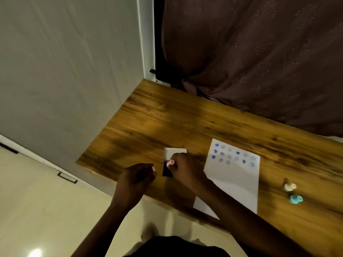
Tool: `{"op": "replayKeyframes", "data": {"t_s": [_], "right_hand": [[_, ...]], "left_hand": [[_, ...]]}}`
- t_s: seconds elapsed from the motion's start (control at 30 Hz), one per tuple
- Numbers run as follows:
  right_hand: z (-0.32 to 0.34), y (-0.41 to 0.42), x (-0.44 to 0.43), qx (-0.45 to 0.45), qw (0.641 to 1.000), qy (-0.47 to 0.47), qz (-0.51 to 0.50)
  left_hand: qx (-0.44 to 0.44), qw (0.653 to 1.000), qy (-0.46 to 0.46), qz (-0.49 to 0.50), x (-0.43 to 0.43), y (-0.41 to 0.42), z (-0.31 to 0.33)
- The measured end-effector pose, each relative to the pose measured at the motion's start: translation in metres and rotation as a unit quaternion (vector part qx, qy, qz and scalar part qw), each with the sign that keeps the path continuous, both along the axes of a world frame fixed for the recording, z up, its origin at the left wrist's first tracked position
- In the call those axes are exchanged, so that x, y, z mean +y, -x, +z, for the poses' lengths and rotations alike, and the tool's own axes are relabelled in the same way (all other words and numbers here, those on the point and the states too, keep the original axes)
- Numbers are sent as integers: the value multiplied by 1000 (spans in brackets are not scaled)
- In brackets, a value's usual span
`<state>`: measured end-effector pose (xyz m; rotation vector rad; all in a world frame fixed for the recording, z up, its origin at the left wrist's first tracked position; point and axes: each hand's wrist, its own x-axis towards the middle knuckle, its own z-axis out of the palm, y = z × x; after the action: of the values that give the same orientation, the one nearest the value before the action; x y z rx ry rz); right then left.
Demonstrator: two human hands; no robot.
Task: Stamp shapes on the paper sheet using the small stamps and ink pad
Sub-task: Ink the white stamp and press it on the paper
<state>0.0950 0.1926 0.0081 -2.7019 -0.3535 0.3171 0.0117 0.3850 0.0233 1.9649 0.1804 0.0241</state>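
Observation:
An open ink pad [166, 170] with a dark blue pad and a raised white lid [176, 151] lies on the wooden table [167, 123]. My right hand [183, 167] holds a small pink stamp [169, 163] pressed down on the blue pad. My left hand [138, 176] rests curled at the table's near edge, just left of the pad; nothing shows in it. To the right lies the white paper sheet [233, 182], with several blue stamped shapes in rows across its far end.
A white stamp [289, 186] and a teal stamp [296, 199] stand on the table right of the sheet. A brown curtain [250, 52] hangs behind the table. A white wall [65, 62] borders the left end. Pale floor tiles [46, 210] lie below.

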Motion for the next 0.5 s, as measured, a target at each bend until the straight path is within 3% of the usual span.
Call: {"op": "replayKeyframes", "data": {"t_s": [0.13, 0.27, 0.5], "right_hand": [[11, 13, -33, 47, 988, -129, -70], [19, 25, -80, 35, 968, -191, -161], [19, 28, -166, -14, 949, -123, -289]], "left_hand": [[4, 998, 26, -48, -19, -3, -2], [29, 995, 32, -86, -42, -9, -7], [39, 990, -24, -135, -85, -15, -7]]}}
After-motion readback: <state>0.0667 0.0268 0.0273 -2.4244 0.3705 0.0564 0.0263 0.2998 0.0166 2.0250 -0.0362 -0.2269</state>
